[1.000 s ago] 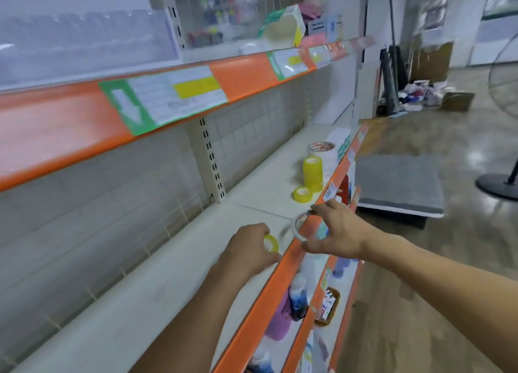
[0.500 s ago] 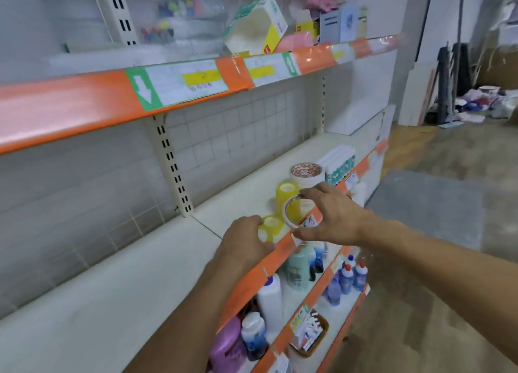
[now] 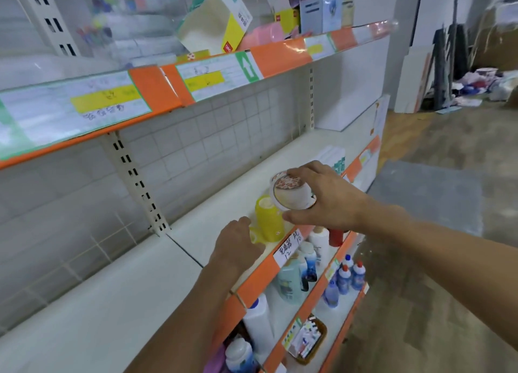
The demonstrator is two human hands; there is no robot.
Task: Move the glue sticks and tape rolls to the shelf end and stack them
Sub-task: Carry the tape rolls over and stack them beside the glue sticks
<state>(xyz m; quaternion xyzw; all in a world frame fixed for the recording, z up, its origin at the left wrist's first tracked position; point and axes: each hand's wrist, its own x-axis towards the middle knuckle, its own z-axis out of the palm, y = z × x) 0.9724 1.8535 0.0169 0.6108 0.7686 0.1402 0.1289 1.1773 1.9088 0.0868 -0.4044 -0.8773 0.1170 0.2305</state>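
My right hand (image 3: 328, 196) pinches a clear tape roll (image 3: 291, 202), tilted, just in front of a red-patterned tape roll (image 3: 287, 181) that tops a white stack. Left of it, a stack of yellow tape rolls (image 3: 267, 218) stands on the white shelf (image 3: 182, 274). My left hand (image 3: 236, 242) is beside the foot of the yellow stack, its fingers curled round a small yellow tape roll (image 3: 255, 236) that is mostly hidden. White and green boxes (image 3: 335, 159) lie further along the shelf, behind my right hand.
The orange shelf edge (image 3: 259, 274) carries a handwritten price label (image 3: 290, 246). Bottles (image 3: 288, 283) and a small basket (image 3: 311, 339) fill the lower shelves. An upper shelf (image 3: 157, 92) holds tilted boxes. A grey mat (image 3: 429, 193) lies on the floor to the right.
Both hands have travelled along the shelf to the stacks. My right hand has raised its clear roll up to the white stack; my left hand has reached the yellow stack.
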